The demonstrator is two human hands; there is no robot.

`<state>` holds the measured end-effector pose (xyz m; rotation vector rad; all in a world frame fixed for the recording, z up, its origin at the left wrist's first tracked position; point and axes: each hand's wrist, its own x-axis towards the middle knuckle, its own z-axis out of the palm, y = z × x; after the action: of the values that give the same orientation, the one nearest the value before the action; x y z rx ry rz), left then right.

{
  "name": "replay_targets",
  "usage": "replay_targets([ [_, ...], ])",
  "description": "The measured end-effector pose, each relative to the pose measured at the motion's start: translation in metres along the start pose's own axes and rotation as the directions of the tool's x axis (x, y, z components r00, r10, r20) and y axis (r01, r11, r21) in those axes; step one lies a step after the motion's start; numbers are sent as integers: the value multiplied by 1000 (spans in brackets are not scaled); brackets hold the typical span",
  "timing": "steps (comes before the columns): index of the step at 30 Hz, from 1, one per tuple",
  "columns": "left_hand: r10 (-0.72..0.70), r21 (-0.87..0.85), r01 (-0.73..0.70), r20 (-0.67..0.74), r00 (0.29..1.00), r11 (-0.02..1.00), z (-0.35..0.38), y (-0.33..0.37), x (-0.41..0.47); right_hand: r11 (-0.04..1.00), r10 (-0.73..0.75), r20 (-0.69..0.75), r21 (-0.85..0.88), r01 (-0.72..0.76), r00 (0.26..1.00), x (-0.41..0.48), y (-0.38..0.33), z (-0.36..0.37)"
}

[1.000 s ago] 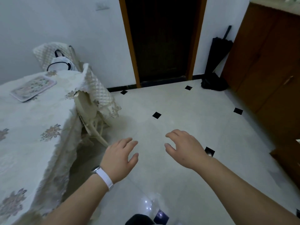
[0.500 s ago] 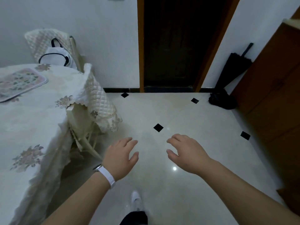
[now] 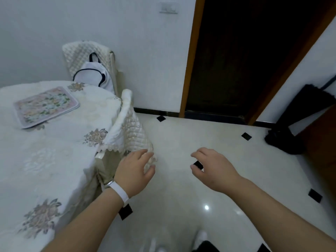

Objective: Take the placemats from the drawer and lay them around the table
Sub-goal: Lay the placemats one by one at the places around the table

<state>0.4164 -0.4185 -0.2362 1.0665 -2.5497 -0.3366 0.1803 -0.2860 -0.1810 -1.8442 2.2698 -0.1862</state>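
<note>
Placemat [image 3: 46, 106] on table [image 3: 54, 151] near far edge; left grip [image 3: 133, 171], right grip [image 3: 214, 170] slack, empty, above floor [image 3: 200, 133].

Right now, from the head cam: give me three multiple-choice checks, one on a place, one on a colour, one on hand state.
1. Where is the floral placemat? A on the floor; B on the table; C on a chair.
2. What colour is the wristband by the left hand? A white; B red; C black.
3. What do the hands hold? A a placemat each; B one placemat between them; C nothing.

Answers: B, it lies flat on the table near the far corner. A, the band reads plain white. C, the left hand and right hand are both empty, fingers loosely curled.
</note>
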Motion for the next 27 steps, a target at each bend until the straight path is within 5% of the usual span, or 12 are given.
replay_targets([
  [10,-244,150,235,44,969,960,8,-45,107,976,-213,64,67,208,975,182,44,11],
  [27,-523,153,538,-129,842,829,8,-69,319,888,-459,143,95,449,877,441,133,-49],
])
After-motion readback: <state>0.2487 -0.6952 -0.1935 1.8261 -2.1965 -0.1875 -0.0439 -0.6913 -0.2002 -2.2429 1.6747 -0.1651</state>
